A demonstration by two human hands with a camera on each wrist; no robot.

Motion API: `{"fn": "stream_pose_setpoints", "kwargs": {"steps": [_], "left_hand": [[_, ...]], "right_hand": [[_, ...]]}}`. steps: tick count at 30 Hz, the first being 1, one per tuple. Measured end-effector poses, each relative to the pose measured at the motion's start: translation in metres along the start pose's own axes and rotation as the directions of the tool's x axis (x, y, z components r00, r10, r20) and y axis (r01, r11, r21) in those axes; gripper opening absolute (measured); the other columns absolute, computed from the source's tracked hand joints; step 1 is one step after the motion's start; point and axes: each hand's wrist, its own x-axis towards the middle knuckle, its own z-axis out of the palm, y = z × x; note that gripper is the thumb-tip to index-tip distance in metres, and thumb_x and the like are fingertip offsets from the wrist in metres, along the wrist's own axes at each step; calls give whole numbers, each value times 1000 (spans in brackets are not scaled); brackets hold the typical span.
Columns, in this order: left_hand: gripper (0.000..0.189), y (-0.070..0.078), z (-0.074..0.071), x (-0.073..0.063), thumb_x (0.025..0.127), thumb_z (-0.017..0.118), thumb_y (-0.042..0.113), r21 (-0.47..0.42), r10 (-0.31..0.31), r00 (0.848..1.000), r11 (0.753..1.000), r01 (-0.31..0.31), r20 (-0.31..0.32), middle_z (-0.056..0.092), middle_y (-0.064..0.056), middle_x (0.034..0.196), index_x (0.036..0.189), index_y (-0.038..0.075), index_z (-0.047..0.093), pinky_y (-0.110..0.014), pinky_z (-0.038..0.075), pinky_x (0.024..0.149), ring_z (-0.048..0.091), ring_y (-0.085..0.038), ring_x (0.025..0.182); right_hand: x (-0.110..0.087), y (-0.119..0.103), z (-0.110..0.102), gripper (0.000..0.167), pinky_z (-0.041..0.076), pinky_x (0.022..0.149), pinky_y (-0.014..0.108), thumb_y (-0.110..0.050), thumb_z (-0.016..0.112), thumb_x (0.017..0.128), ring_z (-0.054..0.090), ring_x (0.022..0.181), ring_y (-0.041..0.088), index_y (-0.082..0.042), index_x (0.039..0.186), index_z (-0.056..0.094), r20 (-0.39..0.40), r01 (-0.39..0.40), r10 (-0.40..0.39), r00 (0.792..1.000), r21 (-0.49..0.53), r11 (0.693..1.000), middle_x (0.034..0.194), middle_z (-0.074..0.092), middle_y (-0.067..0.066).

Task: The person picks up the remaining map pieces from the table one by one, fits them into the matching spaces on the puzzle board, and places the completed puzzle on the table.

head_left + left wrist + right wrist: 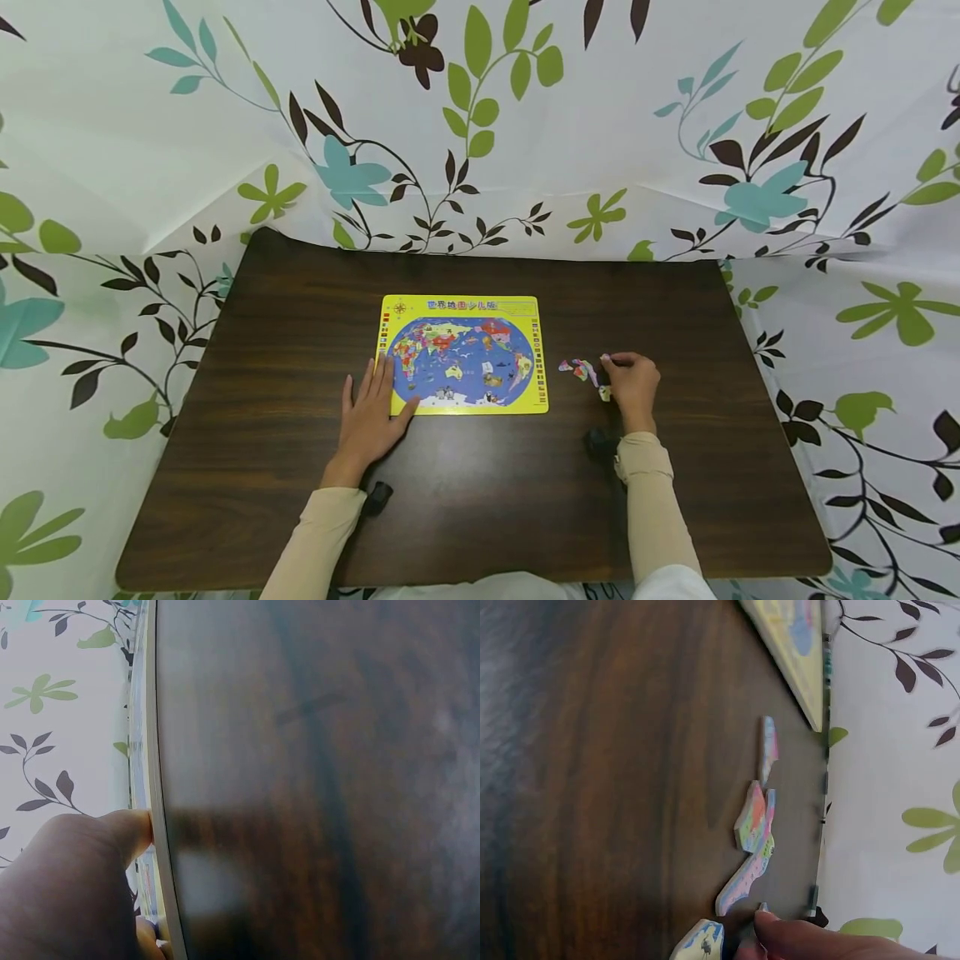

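A yellow-bordered world map puzzle board lies on the dark table. My left hand rests on its lower left edge with fingers spread; the left wrist view shows the thumb against the board's edge. Right of the board, my right hand pinches a small puzzle piece between thumb and fingertips, mostly hidden in the right wrist view. Beside that hand lie several loose puzzle pieces: a pink one, an orange and green one, a long pink one and a cream one.
The dark wooden table stretches out around the board and pieces. A white cloth with leaf and flower prints hangs behind it and along both sides. Black wrist devices sit under both wrists.
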Motion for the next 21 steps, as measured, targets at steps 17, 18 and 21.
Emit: {"fn": "stream_pose_setpoints", "kwargs": {"steps": [17,18,21], "left_hand": [[92,-1,1,0,103,50,59,6,-3,1000,1000,3,26,5,-12,174,166,6,10,-59,-10,123,2,-32,160],[92,-1,1,0,103,50,59,2,0,1000,1000,0,22,5,-13,174,166,5,11,-60,-10,123,3,-33,160],[91,-1,0,0,103,51,57,-1,5,1000,1000,-5,10,6,-14,173,166,4,12,-61,-8,123,4,-33,160]], "right_hand": [[5,3,-2,26,57,64,16,-4,77,93,68,67,0,16,110,72,137,-134,86,987,391,911,82,76,2],[5,2,-2,27,57,65,16,-3,76,93,68,68,0,17,110,71,136,-134,84,987,411,902,82,75,0],[2,-3,-2,26,58,70,18,-1,75,94,70,72,1,17,111,70,146,-138,79,986,457,879,83,75,0]]}}
